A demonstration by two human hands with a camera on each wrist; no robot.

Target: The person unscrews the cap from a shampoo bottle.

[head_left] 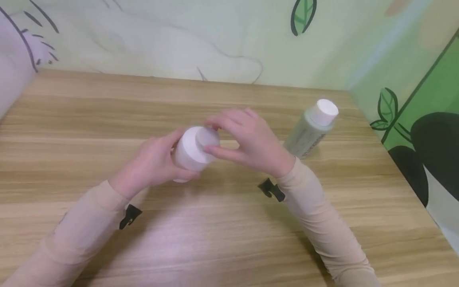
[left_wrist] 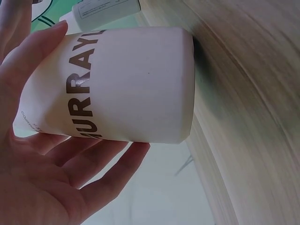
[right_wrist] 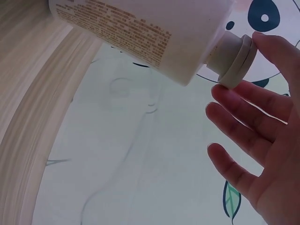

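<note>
left hand point(head_left: 152, 165) is gripping the white bottle point(head_left: 190, 153) above the table point(head_left: 89, 119) | right hand point(head_left: 251, 139) is pinching its cap point(head_left: 207, 137) | best: holding the bottle still, twisting only the cap

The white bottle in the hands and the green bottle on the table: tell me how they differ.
The white bottle is held off the table by the left hand, with the right hand at its cap; the green bottle stands untouched on the table. The white bottle is tilted, the green bottle upright. The white bottle looks wider, the green bottle slimmer. Both have white caps and printed text.
</note>
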